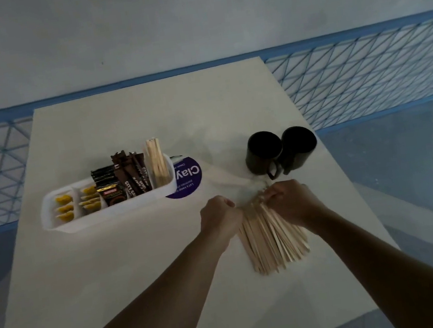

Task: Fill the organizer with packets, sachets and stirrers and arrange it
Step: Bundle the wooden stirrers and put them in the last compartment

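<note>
A white organizer [83,221] lies on the table to the left. It holds yellow sachets [65,208], black and brown coffee packets [125,179] and upright wooden stirrers [156,163] at its right end. A loose bundle of wooden stirrers [271,240] lies on the table in a clear plastic wrapper [237,186]. My left hand [219,216] grips the bundle's upper left edge. My right hand [291,203] grips its upper right part, fingers curled into the stirrers.
Two dark mugs [278,151] stand just beyond my right hand. A round purple sticker [188,178] shows beside the organizer. The cream table [130,275] has blue lattice railing [365,77] behind it and a floor drop on the right.
</note>
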